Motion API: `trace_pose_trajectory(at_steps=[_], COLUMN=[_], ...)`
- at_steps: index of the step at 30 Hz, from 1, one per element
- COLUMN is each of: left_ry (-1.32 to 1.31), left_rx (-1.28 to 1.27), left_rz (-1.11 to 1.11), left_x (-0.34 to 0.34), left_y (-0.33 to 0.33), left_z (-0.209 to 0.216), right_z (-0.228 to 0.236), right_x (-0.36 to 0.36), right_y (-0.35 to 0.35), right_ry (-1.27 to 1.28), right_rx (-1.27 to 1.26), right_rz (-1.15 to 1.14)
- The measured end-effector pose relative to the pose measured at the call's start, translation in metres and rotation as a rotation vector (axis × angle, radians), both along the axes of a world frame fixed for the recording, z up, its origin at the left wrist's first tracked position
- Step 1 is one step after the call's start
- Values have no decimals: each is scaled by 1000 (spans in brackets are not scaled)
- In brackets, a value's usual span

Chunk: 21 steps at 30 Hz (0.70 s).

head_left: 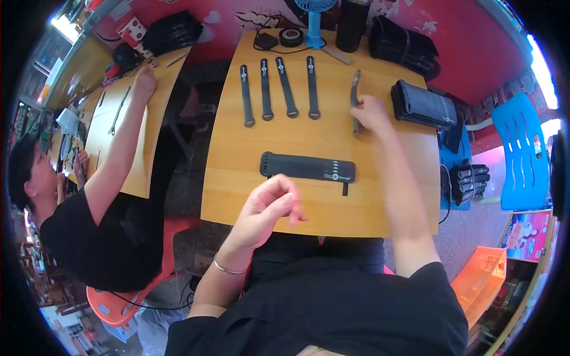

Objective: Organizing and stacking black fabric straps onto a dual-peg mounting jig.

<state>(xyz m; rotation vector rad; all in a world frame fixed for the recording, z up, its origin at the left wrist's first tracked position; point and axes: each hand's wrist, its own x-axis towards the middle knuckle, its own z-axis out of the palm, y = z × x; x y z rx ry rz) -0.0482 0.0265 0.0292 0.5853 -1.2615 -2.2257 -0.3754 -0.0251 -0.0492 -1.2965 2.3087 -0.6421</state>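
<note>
My right hand is closed on a dark strap at the right side of the wooden table, pinching it near its middle. My left hand, loosely curled with nothing in it, hovers over the table's near edge. Just beyond it lies a flat black strip-shaped piece with white print and a scalloped left end. A short black tab sticks out below its right part. Several dark straps, such as this strap, lie side by side farther back, each with a loop at its near end.
A stack of black packs sits at the right edge, and dark bundles lie behind. At the back stand a blue fan, a black tumbler and a tape roll. On the left, another person works at a second table.
</note>
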Motion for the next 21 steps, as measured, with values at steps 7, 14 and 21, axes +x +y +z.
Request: trace_pose_trajectory(at_steps=[7, 14, 21], left_ry=[-276, 449, 826], left_rx=[-749, -945, -1010], left_rz=[304, -263, -347], left_x=[-43, -84, -104], left_y=[10, 79, 156], left_z=[-18, 72, 102], right_z=[59, 123, 114], right_x=[101, 70, 47], right_y=[99, 140, 150], right_ry=[-820, -598, -624], right_rx=[-587, -819, -655], right_rz=[31, 73, 205])
